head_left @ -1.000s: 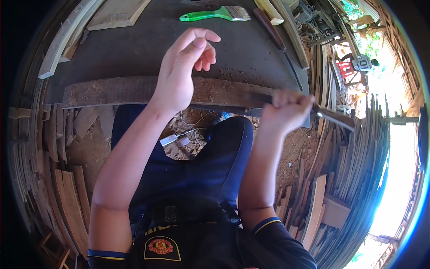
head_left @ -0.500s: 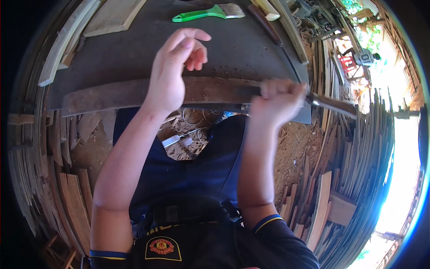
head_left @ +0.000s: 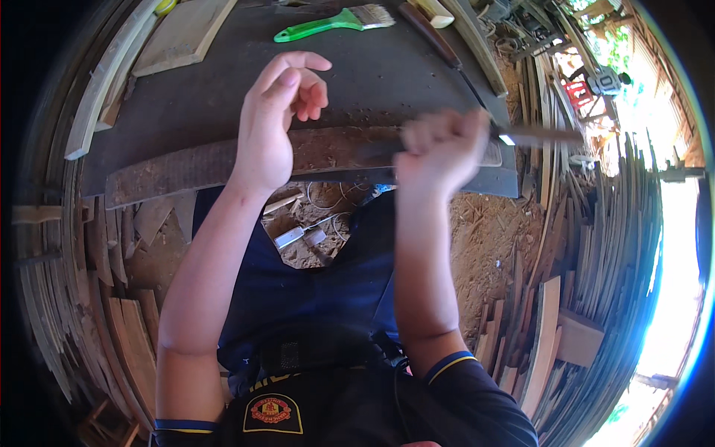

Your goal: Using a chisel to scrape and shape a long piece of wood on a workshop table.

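A long, slightly curved dark wooden board [head_left: 179, 170] lies along the near edge of the dark table [head_left: 201, 104]. My left hand [head_left: 279, 119] is over the board, its index finger stretched out and its other fingers loosely curled, with nothing visible in it. My right hand [head_left: 443, 149], smeared by motion, is closed around a wooden-handled bladed tool [head_left: 544, 135] above the board's right part. The tool's handle sticks out to the right past a shiny collar. A blurred grey blade seems to reach left over the board; its exact kind is unclear.
A green-handled paintbrush [head_left: 335, 24] and a long tool with a brown wooden handle [head_left: 432, 36] lie at the back of the table. Pale planks [head_left: 112, 82] lie at the left. Stacked wooden strips [head_left: 611, 238] stand at the right. A person [head_left: 605, 80] is in the distance.
My right hand has shifted slightly left and up with the tool, whose handle now lies more level. My left hand keeps nearly the same pose. The whole view has shifted a little.
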Demonstrator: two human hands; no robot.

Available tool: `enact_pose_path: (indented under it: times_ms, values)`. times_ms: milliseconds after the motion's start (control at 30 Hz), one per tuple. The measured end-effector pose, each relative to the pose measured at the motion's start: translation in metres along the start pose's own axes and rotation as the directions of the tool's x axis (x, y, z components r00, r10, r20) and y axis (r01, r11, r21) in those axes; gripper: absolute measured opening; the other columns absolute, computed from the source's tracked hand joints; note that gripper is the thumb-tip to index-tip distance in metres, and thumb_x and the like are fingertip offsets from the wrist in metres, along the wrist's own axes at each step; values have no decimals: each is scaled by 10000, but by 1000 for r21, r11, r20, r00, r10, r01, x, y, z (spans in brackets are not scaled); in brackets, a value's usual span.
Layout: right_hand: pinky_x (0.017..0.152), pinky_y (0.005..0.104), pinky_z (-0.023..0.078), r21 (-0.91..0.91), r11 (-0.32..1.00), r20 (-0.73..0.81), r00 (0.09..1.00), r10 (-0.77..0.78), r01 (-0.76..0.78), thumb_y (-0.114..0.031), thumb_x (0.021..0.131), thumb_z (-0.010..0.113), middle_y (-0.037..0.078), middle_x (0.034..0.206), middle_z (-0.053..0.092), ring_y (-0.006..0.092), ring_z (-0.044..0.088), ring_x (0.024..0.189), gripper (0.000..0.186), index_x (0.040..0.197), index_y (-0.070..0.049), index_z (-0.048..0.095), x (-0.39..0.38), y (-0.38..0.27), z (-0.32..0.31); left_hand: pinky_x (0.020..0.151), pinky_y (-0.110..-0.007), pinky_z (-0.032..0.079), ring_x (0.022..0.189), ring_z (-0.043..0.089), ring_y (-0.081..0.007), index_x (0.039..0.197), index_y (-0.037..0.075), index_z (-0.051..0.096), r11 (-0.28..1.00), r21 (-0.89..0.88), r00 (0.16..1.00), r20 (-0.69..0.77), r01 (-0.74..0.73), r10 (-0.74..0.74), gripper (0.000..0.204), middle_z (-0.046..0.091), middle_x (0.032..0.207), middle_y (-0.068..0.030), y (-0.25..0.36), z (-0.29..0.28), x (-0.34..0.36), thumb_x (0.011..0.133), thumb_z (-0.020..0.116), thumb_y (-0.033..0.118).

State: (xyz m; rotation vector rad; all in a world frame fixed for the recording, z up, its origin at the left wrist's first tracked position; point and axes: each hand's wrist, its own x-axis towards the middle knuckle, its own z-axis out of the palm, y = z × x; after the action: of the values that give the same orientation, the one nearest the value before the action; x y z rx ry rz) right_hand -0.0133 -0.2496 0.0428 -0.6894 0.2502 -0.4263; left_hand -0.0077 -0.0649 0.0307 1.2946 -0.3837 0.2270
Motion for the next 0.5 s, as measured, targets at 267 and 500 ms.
enact_pose_path:
  times_ms: [267,500]
  values:
    - [395,268,143,-193,977,-56,993,-102,89,-416,1064,505,-50,589,281,75,229,443,425,768,-155,349,36,-26,4,712,-258,370,744,482,-98,1161,28,616,996,-86,1000,-28,-15,13,463,578,819,-32,-2,-2,0,1045,398,419]
    - [408,269,143,-215,975,84,996,-33,51,-375,1076,493,-41,571,278,80,194,446,421,750,-150,348,21,-15,13,708,-262,386,743,490,-97,1129,28,619,1000,-3,1000,-5,-24,24,428,578,807,-31,1,0,0,1046,407,390]
